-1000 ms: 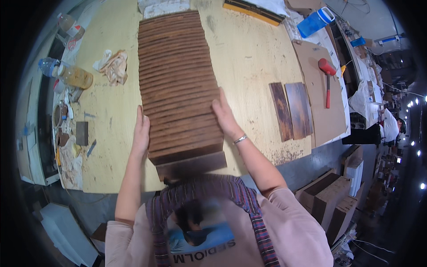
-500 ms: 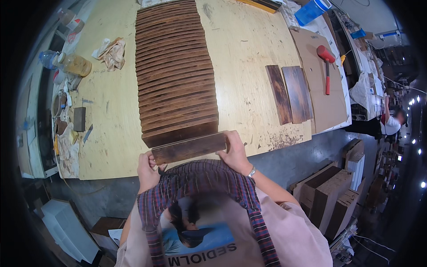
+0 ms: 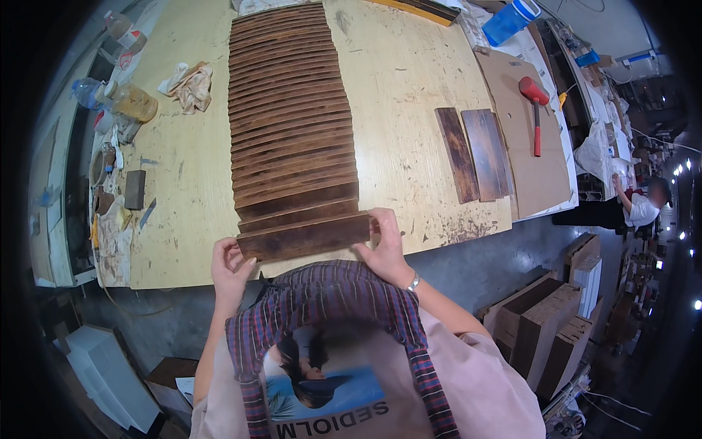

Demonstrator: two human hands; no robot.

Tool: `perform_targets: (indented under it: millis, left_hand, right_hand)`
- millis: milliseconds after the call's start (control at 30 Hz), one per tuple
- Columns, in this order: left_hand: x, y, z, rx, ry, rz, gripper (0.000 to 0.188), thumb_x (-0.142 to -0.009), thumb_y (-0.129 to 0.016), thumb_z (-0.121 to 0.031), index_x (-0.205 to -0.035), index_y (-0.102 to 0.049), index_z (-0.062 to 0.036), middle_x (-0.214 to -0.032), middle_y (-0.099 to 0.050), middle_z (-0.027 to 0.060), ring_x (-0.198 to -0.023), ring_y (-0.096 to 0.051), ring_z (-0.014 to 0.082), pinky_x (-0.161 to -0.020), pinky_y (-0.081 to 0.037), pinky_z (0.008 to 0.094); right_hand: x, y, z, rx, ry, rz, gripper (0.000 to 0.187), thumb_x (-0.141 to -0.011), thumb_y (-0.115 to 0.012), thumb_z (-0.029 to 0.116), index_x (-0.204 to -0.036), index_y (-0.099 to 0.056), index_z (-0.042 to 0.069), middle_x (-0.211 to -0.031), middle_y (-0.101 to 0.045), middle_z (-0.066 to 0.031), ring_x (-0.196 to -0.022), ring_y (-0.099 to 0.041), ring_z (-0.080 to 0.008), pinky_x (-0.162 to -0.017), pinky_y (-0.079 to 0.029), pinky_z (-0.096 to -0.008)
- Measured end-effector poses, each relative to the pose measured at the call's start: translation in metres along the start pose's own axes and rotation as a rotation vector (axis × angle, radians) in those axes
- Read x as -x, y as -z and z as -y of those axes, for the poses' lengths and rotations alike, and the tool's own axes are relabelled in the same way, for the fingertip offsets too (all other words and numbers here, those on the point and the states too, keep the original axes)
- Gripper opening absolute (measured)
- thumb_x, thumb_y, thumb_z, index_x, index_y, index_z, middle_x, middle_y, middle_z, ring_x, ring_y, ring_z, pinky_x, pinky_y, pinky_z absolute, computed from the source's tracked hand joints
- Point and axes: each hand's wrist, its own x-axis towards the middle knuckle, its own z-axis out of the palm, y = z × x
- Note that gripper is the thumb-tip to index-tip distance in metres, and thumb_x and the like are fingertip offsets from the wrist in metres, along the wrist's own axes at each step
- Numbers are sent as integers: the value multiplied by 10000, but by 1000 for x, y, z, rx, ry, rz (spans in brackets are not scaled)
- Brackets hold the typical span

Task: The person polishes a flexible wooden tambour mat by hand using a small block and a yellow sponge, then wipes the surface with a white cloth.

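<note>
A dark brown wooden board stands on its long edge at the near end of the table, one broad face toward me. My left hand grips its left end, thumb in front and fingers curled behind. My right hand holds the other end, thumb low on the near side and fingers around the end. Right behind this board runs a long row of similar brown boards, leaning one against another and reaching to the far side.
Two or three flat boards lie at right, beside cardboard bearing a red mallet. A crumpled rag, a dark block and bottles are at left. A blue jug stands far right. Another person works beyond.
The board in my hands has moved slightly left, and it now stands more upright against the row. My left hand has shifted left and its fingers have opened a little. The other person's arm has lowered.
</note>
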Motion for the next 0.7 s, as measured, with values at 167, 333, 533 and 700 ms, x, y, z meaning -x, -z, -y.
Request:
perform_targets:
  millis: [167, 333, 533, 700]
  left_hand:
    - [-16, -10, 34, -524, -195, -171, 561, -786, -752, 85, -1279, -497, 5, -1145, -587, 110, -1006, -600, 150, -958, -502, 287]
    - [-15, -18, 23, -232, 137, -187, 545, -805, -785, 40, -1294, -544, 22, -1181, -631, 128, -896, -640, 134, -833, -556, 249]
    - [-16, -14, 22, -138, 177, -99, 512, -813, -777, 45, -1272, -553, 29, -1111, -669, 118, -914, -682, 146, -805, -572, 251]
    - [-5, -19, 2, -286, 268, -87, 362, -826, -741, 79, -1140, -573, 16, -1020, -690, 104, -880, -694, 147, -787, -564, 252]
  right_hand:
    - [-13, -24, -29, 67, 45, -38, 673, -653, -858, -9, -1222, -500, 17, -1086, -480, -147, -897, -546, -271, -790, -499, -360]
    - [-16, -22, -18, -36, -120, -36, 613, -682, -859, 2, -1186, -511, 17, -997, -530, -89, -832, -536, -187, -745, -494, -326]
    - [-16, -20, -16, -59, -245, -90, 516, -718, -858, 41, -1152, -585, -14, -834, -552, -21, -710, -524, -122, -647, -481, -289]
    - [-8, -14, -7, 146, -315, 12, 531, -722, -847, 18, -1190, -599, -16, -835, -556, -52, -710, -527, -129, -645, -481, -282]
